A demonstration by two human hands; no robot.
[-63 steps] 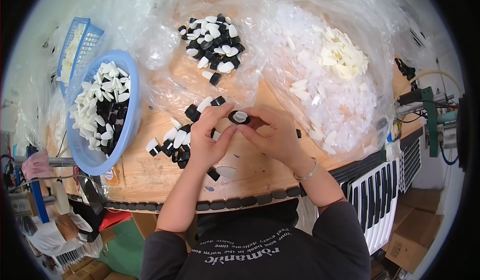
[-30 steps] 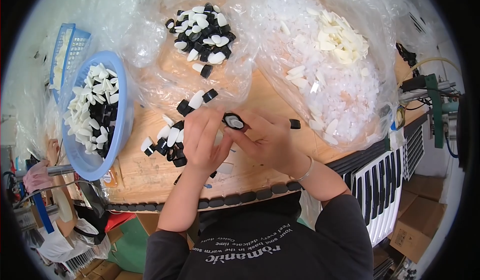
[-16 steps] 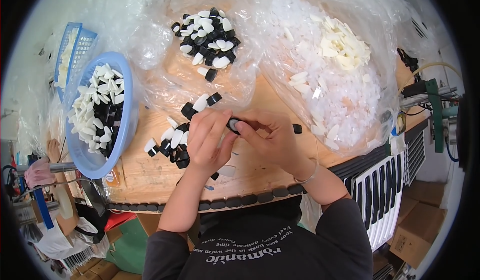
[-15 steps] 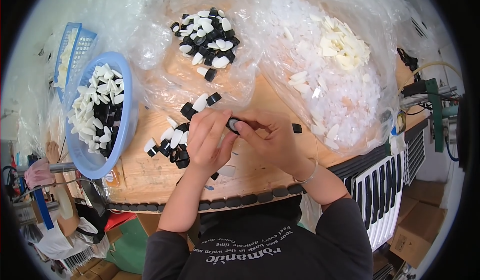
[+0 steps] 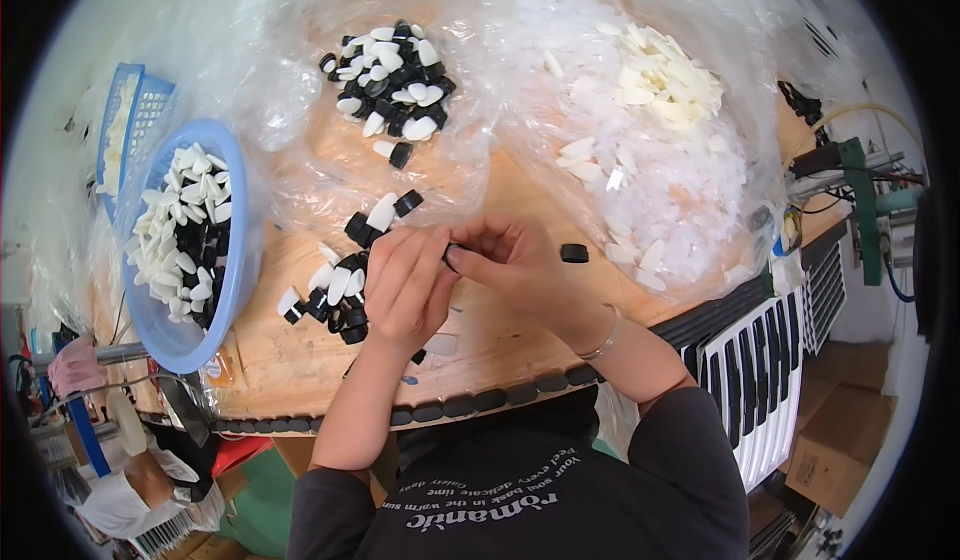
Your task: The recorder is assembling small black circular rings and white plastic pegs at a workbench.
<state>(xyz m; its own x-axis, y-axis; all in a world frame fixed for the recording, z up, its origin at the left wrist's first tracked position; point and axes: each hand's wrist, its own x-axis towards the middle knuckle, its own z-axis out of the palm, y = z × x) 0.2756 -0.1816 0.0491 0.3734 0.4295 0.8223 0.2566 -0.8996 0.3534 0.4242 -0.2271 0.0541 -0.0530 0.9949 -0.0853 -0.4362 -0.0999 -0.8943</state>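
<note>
Both my hands are together over the front of the wooden table. My left hand (image 5: 405, 285) pinches a small black round cap (image 5: 452, 257) from the left. From the right, the thumb and fingers of my right hand (image 5: 510, 265) press on the same cap, covering most of it. Black caps with white oval paddles (image 5: 340, 285) lie loosely beside my left hand, and another white paddle (image 5: 382, 211) rests just beyond it between black caps. A single black cap (image 5: 574, 253) lies to the right of my right hand.
A blue oval basket (image 5: 243, 260) at the left holds white paddles and black caps. Behind it stands a blue mesh basket (image 5: 150, 110). A pile of capped paddles (image 5: 390, 85) lies on plastic sheeting at the back. White and cream pieces (image 5: 665, 75) fill an open clear bag at the right.
The whole view has shifted slightly. Between my hands the cap has turned, and its pale round face no longer shows. Both hands stay on it.
</note>
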